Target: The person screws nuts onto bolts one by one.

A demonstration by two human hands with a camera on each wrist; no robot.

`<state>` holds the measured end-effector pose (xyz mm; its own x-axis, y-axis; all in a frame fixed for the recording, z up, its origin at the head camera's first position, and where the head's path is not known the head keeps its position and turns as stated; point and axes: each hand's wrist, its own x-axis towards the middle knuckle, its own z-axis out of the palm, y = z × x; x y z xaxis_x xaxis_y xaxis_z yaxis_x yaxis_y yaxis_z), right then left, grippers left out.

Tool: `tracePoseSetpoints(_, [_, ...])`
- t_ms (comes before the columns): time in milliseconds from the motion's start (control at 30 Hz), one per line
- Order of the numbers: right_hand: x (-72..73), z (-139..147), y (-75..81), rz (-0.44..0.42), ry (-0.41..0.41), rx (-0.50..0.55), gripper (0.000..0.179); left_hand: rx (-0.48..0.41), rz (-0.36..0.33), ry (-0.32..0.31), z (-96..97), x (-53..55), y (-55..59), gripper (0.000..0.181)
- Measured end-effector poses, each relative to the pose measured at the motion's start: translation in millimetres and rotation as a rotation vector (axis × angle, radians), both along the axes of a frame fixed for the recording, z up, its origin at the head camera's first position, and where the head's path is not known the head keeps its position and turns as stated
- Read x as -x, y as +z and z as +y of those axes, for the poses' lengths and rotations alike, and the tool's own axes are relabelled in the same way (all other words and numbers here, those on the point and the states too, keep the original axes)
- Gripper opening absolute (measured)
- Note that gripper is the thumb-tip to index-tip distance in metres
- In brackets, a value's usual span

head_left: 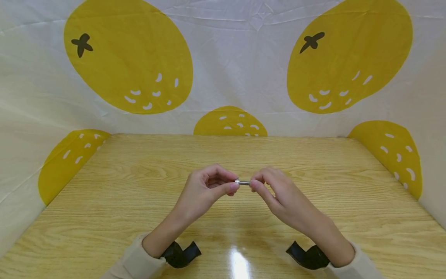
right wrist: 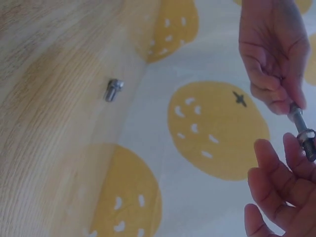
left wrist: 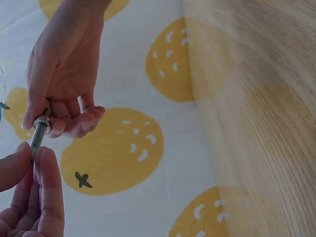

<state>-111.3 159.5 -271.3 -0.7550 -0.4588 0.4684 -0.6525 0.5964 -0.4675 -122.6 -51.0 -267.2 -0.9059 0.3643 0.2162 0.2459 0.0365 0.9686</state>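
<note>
A metal bolt (head_left: 244,183) runs level between the fingertips of both hands in the head view. My left hand (head_left: 205,188) pinches its end with the wider ring, between thumb and fingers. Opposite it, my right hand (head_left: 278,193) pinches the far end of the shank with thumb and index finger. The left wrist view shows the ring (left wrist: 42,123) as a washer or nut around the threaded bolt (left wrist: 37,138). From the right wrist, a dark threaded tip of the bolt (right wrist: 310,149) sticks out beyond that ring; the other end is hidden in my right fingertips.
Another short metal bolt (right wrist: 112,90) with a thicker end lies on the wood in the right wrist view. The wooden table (head_left: 156,155) meets a white cloth wall (head_left: 240,69) with yellow fruit prints at the back and sides. Black straps (head_left: 181,255) hang at both wrists.
</note>
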Motion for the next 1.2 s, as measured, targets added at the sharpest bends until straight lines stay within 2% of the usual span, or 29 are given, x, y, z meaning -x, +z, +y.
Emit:
tracePoseSetpoints(67, [0.3,-0.3,-0.1,-0.004,-0.018,-0.008,0.016,0.001,-0.002,-0.003,0.2,-0.2,-0.2,0.014])
tracePoseSetpoints(200, [-0.1,0.7,0.4,-0.015,-0.028,-0.007,0.007,0.009,0.004,0.002,0.0,-0.2,-0.4,0.014])
tracePoseSetpoints(267, [-0.4,1.4,0.6,-0.002,-0.014,-0.003,0.012,0.013,0.007,0.008,0.0,-0.1,-0.3,0.013])
tracePoseSetpoints(400, [0.8,1.8,0.3,0.098,0.036,0.003,0.026,0.017,0.009,0.012,-0.1,0.5,-0.3,0.013])
tracePoseSetpoints(467, [1.8,1.8,-0.1,0.145,0.061,0.010,0.025,0.016,0.009,0.011,-0.1,0.7,-0.4,0.013])
tracePoseSetpoints(567, [2.6,1.8,-0.5,0.169,0.083,0.022,0.020,0.012,0.010,0.007,-0.4,1.0,-0.7,0.013])
tracePoseSetpoints(800, [3.8,0.9,0.0,0.137,0.100,0.031,0.003,0.006,0.006,0.000,-0.7,0.0,0.3,0.014])
tracePoseSetpoints(933, [4.0,0.8,0.1,0.094,0.079,0.027,0.014,0.004,0.004,0.002,-0.1,-0.5,0.5,0.013])
tracePoseSetpoints(1067, [2.0,2.2,0.4,0.052,0.026,0.029,0.008,0.012,0.005,0.010,-0.2,-0.5,0.1,0.014])
tracePoseSetpoints(1200, [0.5,2.9,0.6,0.077,0.025,0.047,0.031,0.019,0.004,0.020,-0.3,-0.2,-0.1,0.013])
